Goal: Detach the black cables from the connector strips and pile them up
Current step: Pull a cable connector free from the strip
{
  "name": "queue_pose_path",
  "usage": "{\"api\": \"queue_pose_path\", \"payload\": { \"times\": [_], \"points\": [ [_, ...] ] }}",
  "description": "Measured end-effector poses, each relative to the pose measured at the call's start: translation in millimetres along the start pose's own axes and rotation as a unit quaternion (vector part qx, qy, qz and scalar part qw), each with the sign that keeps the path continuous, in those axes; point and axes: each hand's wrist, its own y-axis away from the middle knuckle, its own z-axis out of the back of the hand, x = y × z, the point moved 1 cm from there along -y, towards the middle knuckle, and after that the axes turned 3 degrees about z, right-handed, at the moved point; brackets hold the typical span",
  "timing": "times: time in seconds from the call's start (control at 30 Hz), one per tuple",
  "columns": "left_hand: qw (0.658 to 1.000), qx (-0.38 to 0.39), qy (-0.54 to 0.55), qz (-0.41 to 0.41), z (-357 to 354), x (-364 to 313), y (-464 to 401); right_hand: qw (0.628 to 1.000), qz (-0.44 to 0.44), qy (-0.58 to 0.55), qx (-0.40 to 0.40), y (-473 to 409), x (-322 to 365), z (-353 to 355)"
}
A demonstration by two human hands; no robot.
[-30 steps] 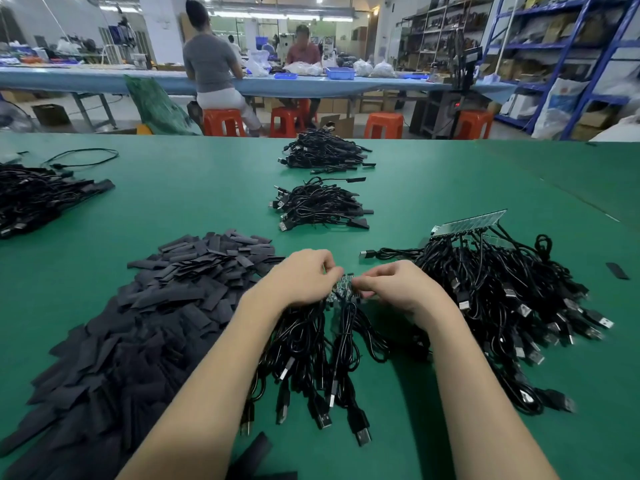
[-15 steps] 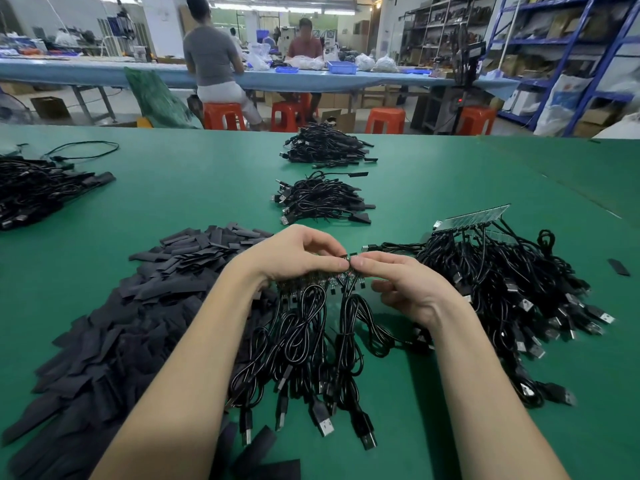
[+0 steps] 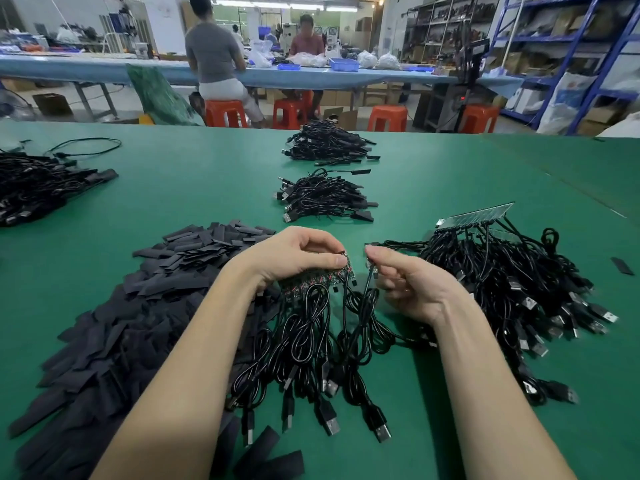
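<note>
My left hand (image 3: 294,256) pinches a connector strip (image 3: 317,280) from which several looped black cables (image 3: 304,344) with USB plugs hang onto the green table (image 3: 207,188). My right hand (image 3: 412,285) pinches the small board end of one black cable (image 3: 362,320), a short gap to the right of the strip's end. To the right lies a big tangle of black cables (image 3: 512,289) joined to further connector strips (image 3: 474,216).
A heap of flat black sleeves (image 3: 131,313) lies at the left. Two piles of black cables (image 3: 325,197) (image 3: 327,143) sit ahead, another (image 3: 38,185) at the far left. People sit on red stools at a blue table beyond. Shelves stand at the back right.
My right hand has pulled one cable's end off the strip and moved right, opening a gap. Both hands have risen slightly above the table.
</note>
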Motion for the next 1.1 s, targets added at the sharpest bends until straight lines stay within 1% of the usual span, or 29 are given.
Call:
{"api": "queue_pose_path", "payload": {
  "times": [0.07, 0.17, 0.23, 0.27, 0.3, 0.33, 0.37, 0.4, 0.43, 0.47, 0.53, 0.67, 0.73, 0.8, 0.9, 0.97, 1.03, 1.1],
  "points": [
    [0.997, -0.012, -0.077, 0.021, -0.4, 3.1, -2.1, 1.000, 0.022, 0.004, -0.004, 2.1, 7.4, 3.0],
    [0.970, -0.041, -0.234, 0.048, -8.8, 3.9, -5.7, 0.998, 0.046, 0.039, -0.018, 2.9, 15.1, 0.7],
    [0.952, -0.107, -0.284, 0.050, -18.0, 1.5, -7.3, 0.995, 0.056, 0.068, -0.048, 1.1, 16.1, -3.5],
    [0.947, -0.152, -0.282, 0.033, -23.0, -1.0, -8.1, 0.994, 0.058, 0.069, -0.060, 0.0, 15.7, -5.6],
    [0.948, -0.193, -0.253, 0.008, -28.1, -4.0, -8.6, 0.994, 0.059, 0.060, -0.071, -1.5, 14.7, -6.3],
    [0.956, -0.221, -0.195, -0.013, -33.5, -6.6, -9.0, 0.994, 0.059, 0.048, -0.082, -2.9, 13.8, -7.2],
    [0.967, -0.227, -0.110, -0.028, -39.1, -8.4, -9.0, 0.993, 0.060, 0.039, -0.090, -4.1, 12.9, -7.5],
    [0.976, -0.213, -0.012, -0.034, -46.1, -10.3, -8.2, 0.994, 0.060, 0.028, -0.092, -5.0, 12.0, -7.8],
    [0.978, -0.190, 0.080, -0.032, -53.5, -11.1, -6.9, 0.994, 0.059, 0.015, -0.090, -5.5, 11.6, -8.5],
    [0.973, -0.171, 0.154, -0.031, -60.1, -10.7, -4.9, 0.995, 0.055, -0.003, -0.087, -5.2, 11.4, -10.4],
    [0.959, -0.158, 0.232, -0.041, -68.4, -8.8, -1.2, 0.994, 0.046, -0.044, -0.085, -5.6, 11.2, -14.3],
    [0.954, -0.156, 0.250, -0.058, -65.2, -7.7, 3.1, 0.985, 0.025, -0.122, -0.120, -3.8, 12.6, -26.0],
    [0.952, -0.143, 0.265, -0.055, -61.7, -7.1, 6.1, 0.983, 0.020, -0.123, -0.132, -3.9, 10.7, -31.9],
    [0.952, -0.128, 0.275, -0.045, -60.2, -4.2, 8.8, 0.986, 0.021, -0.100, -0.133, -5.3, 8.4, -34.3],
    [0.952, -0.126, 0.279, -0.018, -59.0, 1.0, 11.5, 0.992, 0.031, -0.018, -0.118, -0.9, 14.8, -33.9],
    [0.943, -0.150, 0.296, -0.006, -57.8, 3.4, 11.3, 0.986, 0.067, 0.056, -0.139, 6.8, 25.6, -30.9],
    [0.942, -0.166, 0.291, -0.002, -58.5, 6.2, 8.9, 0.960, 0.135, 0.167, -0.180, 14.0, 37.8, -35.5],
    [0.946, -0.167, 0.278, -0.008, -61.3, 5.0, 8.1, 0.911, 0.217, 0.295, -0.190, 12.2, 48.4, -53.2]
  ]
}}
